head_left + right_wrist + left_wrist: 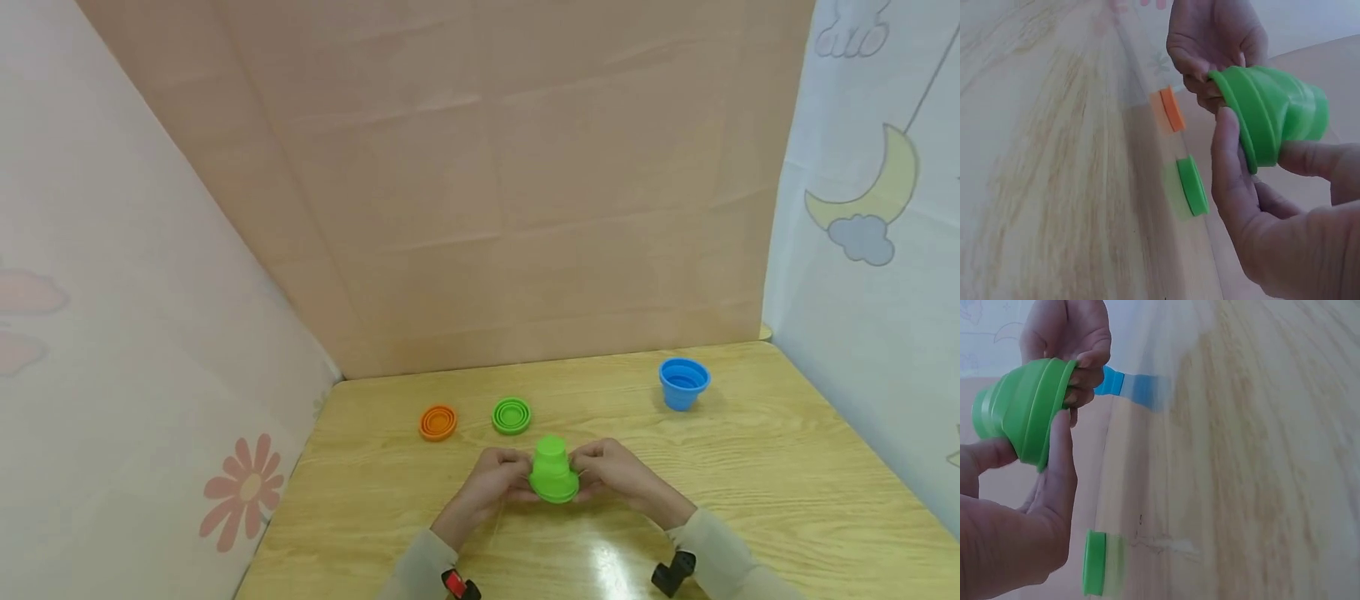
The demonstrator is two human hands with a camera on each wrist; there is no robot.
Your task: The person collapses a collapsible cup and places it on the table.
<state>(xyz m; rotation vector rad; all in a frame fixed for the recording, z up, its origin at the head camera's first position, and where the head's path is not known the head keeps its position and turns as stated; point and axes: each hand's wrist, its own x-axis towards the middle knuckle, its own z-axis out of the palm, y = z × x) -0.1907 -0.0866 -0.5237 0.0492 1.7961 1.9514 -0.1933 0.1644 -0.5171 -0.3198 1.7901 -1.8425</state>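
Note:
Between both hands is a green collapsible cup [552, 471], upside down with its wide rim low and its narrow base up. The left hand [501, 477] pinches one side of it, thumb on the outer wall and fingers at the rim. On the opposite side the right hand [611, 471] pinches it the same way. In the right wrist view the cup's wall [1266, 115] is extended in stepped rings and dented unevenly near the base. The left wrist view shows the cup [1029, 409] raised off the wooden table.
Behind the hands, a flattened green collapsible cup [512, 416] and a flattened orange one [438, 423] lie on the wooden table [360, 500]. An extended blue cup [683, 383] stands upright at the back right. Fabric-covered walls [525, 208] enclose the table's back and sides.

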